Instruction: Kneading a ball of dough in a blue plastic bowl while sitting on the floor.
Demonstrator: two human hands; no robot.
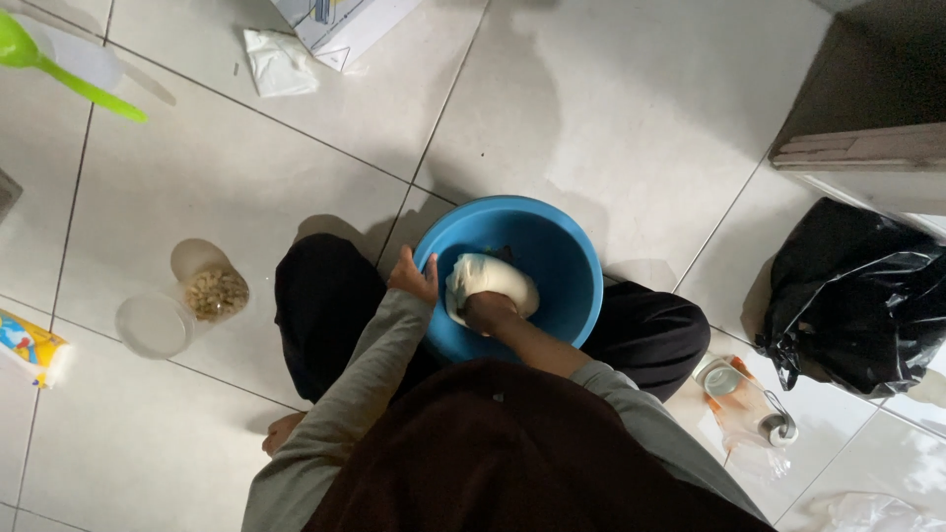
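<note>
Blue bowl (562,246): round, plastic, upright on the tiled floor between the person's knees. Dough (490,281): pale, smooth lump, sits inside the bowl toward its near-left wall, partly covered at its near edge, surface looks soft and folded.
</note>
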